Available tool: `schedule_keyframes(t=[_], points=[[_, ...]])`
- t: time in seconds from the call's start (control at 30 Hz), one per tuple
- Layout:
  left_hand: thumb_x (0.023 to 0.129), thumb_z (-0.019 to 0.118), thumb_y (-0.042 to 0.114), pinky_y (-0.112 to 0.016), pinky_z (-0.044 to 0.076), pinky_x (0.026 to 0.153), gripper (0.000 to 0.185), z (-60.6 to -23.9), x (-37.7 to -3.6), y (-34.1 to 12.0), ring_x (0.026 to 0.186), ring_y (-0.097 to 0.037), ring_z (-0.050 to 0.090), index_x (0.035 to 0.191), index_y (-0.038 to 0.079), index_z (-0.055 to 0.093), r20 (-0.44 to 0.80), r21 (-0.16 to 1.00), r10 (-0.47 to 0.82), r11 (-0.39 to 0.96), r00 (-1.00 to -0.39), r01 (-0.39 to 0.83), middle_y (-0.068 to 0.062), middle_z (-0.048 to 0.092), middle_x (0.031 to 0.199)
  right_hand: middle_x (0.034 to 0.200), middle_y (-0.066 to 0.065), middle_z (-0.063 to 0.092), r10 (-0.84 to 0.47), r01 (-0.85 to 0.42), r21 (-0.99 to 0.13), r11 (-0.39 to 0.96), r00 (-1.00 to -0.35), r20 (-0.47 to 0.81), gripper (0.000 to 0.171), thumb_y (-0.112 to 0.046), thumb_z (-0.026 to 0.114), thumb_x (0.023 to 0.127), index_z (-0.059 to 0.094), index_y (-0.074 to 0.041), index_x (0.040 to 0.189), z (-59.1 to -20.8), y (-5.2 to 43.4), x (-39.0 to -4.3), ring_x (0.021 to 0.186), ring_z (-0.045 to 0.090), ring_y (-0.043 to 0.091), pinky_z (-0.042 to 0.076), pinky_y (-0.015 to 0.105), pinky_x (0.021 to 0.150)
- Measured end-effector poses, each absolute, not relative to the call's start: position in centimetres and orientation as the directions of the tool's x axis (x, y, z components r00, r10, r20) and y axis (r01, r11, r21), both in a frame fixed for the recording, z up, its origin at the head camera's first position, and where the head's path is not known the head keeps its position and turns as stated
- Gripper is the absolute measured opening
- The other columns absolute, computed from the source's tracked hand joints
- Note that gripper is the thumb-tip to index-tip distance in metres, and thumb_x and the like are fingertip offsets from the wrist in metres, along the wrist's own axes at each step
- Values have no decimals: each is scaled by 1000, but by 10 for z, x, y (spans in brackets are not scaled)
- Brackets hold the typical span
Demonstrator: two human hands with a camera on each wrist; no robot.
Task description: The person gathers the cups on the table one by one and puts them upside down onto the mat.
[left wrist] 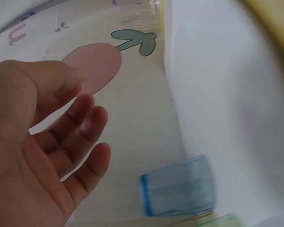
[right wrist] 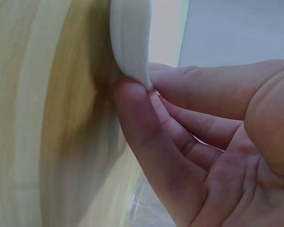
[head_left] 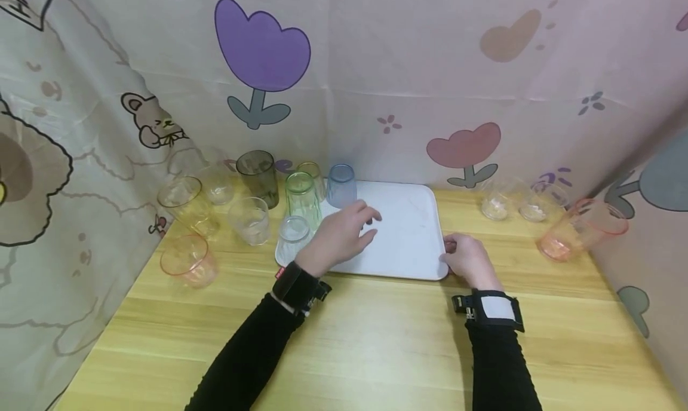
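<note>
A white tray [head_left: 403, 232] lies on the table, its left part bearing several glasses. A blue glass [head_left: 341, 187] stands at its back, beside a yellowish glass [head_left: 314, 175]. Nearer are a green ribbed glass [head_left: 303, 199] and a clear glass [head_left: 294, 232]. My left hand [head_left: 341, 235] hovers over the tray just right of these, fingers loosely bent and holding nothing; the left wrist view shows the blue glass [left wrist: 177, 187] apart from it. My right hand [head_left: 470, 257] pinches the tray's right edge; in the right wrist view thumb and forefinger meet at the white rim [right wrist: 132, 42].
Left of the tray stand a dark grey glass [head_left: 259, 181], clear glasses [head_left: 251, 223], a yellow glass [head_left: 193, 211] and a pink-rimmed glass [head_left: 190, 264]. On the right are two small clear glasses [head_left: 495, 205] and a tilted-looking pink glass [head_left: 575, 235]. A printed curtain [head_left: 365, 52] hangs behind.
</note>
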State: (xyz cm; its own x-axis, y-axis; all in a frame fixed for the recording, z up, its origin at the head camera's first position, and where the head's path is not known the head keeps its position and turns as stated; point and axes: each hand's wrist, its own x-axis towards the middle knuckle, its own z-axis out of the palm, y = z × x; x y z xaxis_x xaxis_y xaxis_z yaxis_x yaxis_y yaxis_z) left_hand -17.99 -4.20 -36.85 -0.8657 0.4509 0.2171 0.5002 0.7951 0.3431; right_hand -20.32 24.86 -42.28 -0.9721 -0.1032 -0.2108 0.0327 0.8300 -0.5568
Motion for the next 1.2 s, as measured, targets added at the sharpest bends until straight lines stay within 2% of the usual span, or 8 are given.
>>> schedule_keyframes(t=[0.23, 0.5, 0.83, 1.0, 1.1, 1.2], points=[[101, 69, 22, -26, 54, 71, 20, -401, -167, -38, 94, -13, 64, 121, 17, 73, 74, 411, 471, 789, -879, 457, 1, 65, 111, 120, 30, 67, -90, 46, -553, 832, -972, -216, 48, 1, 69, 92, 56, 14, 137, -425, 249, -204, 101, 64, 36, 57, 43, 82], [100, 70, 20, -32, 56, 81, 19, -425, -155, -38, 103, -15, 63, 117, 21, 76, -37, 399, 467, 818, -884, 415, 4, 65, 111, 119, 30, 67, -92, 49, -557, 829, -971, -223, 47, 1, 68, 92, 56, 15, 136, -426, 248, -202, 103, 64, 38, 56, 47, 86], [100, 68, 14, -30, 57, 82, 15, -436, -148, -40, 99, -12, 65, 107, 22, 78, -25, 413, 484, 802, -875, 432, 8, 66, 104, 119, 30, 67, -76, 72, -566, 821, -969, -234, 46, 2, 67, 92, 57, 13, 136, -427, 245, -199, 103, 64, 37, 56, 45, 84], [100, 68, 14, -30, 57, 81, 15, -433, -149, -40, 99, -12, 65, 107, 21, 79, -19, 415, 489, 797, -872, 438, 7, 67, 104, 124, 30, 66, -70, 72, -566, 821, -972, -225, 47, -5, 66, 96, 55, 13, 138, -424, 244, -200, 109, 63, 39, 54, 52, 93], [100, 68, 14, -30, 56, 80, 14, -432, -150, -40, 97, -11, 65, 106, 21, 79, -16, 415, 491, 796, -871, 441, 8, 67, 102, 127, 31, 64, -65, 42, -581, 813, -985, -162, 49, -13, 63, 100, 54, 12, 140, -420, 245, -200, 113, 63, 42, 53, 56, 95], [100, 69, 13, -29, 56, 80, 14, -432, -150, -40, 96, -11, 65, 106, 21, 79, -9, 420, 494, 791, -869, 445, 8, 67, 102, 131, 31, 63, -20, 8, -634, 773, -999, -37, 50, -18, 61, 102, 53, 10, 143, -417, 247, -200, 114, 64, 46, 55, 56, 94]])
